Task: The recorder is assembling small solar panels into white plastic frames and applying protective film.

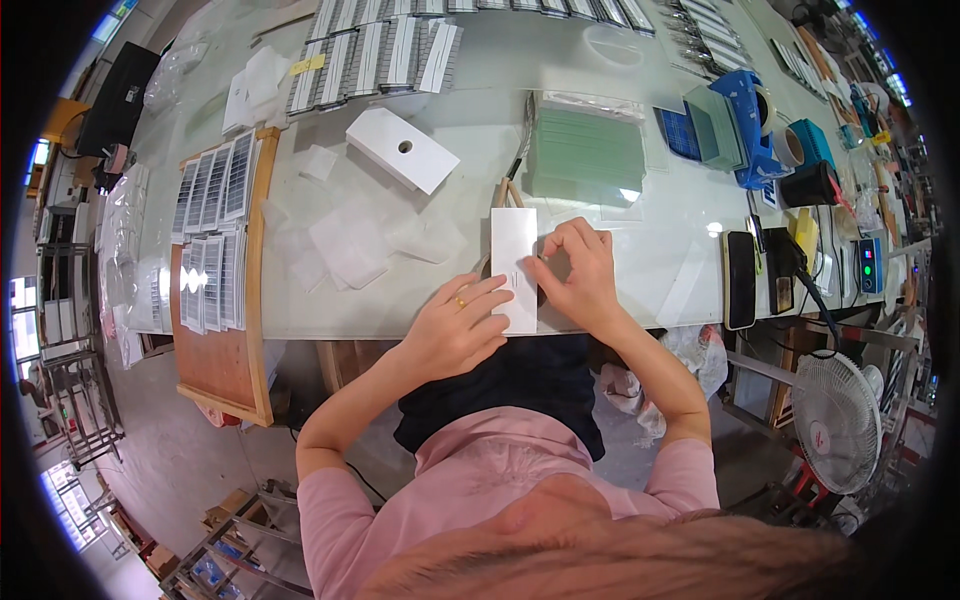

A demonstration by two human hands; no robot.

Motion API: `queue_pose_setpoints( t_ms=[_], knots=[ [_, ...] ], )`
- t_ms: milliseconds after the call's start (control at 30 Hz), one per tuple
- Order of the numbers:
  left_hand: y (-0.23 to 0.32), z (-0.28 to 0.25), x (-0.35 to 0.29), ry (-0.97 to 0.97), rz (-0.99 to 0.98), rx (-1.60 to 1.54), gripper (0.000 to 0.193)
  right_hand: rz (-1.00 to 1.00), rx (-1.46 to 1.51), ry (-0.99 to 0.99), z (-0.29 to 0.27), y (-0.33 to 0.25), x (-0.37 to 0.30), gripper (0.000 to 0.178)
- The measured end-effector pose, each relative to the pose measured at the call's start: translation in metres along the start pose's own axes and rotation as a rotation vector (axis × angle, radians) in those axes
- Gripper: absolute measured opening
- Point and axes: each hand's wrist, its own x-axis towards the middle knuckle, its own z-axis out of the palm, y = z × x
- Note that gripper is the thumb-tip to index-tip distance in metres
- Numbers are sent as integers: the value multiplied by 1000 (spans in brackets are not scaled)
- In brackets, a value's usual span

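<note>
In front of me, at the table's near edge, lies a narrow white rectangular piece with a small dark line on its face. Whether it is a flat card or a slim box I cannot tell. My left hand, with a ring on one finger, has its fingers apart, their tips resting on the piece's lower left side. At the right edge, my right hand is curled, thumb and forefinger close together on the piece. A stick-like brown tool shows at the far end of the piece.
Thin translucent sheets lie to the left, below a white box with a round hole. Greenish glass plates are stacked ahead. A wooden tray holds striped packs at left. To the right are a blue tape dispenser and a phone.
</note>
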Motion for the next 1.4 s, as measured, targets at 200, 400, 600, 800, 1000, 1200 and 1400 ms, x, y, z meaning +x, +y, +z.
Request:
queue_pose_setpoints(
  t_ms=[200,400,600,800,1000,1200,1400],
  knots=[
    [-3,1,4,71,-16,51,29,-593,-176,-147,-33,-34,-7,41],
    [-13,-48,48,136,-135,-322,53,-573,-366,338,-48,-50,12,23],
    [-27,-42,42,-20,-757,-962,46,121,120,102,-42,-29,18,28],
    [-40,-36,31,-269,-1021,-589,55,119,-212,-92,-20,-12,1,36],
    [-48,-29,26,-350,-1014,-613,57,110,-240,-121,-20,-16,4,42],
    [-46,-19,20,-287,-1000,-729,49,87,-179,-85,-15,-16,-5,48],
    [-46,-21,15,-207,-950,-807,50,69,-166,-64,-17,-24,-2,48]
  ],
)
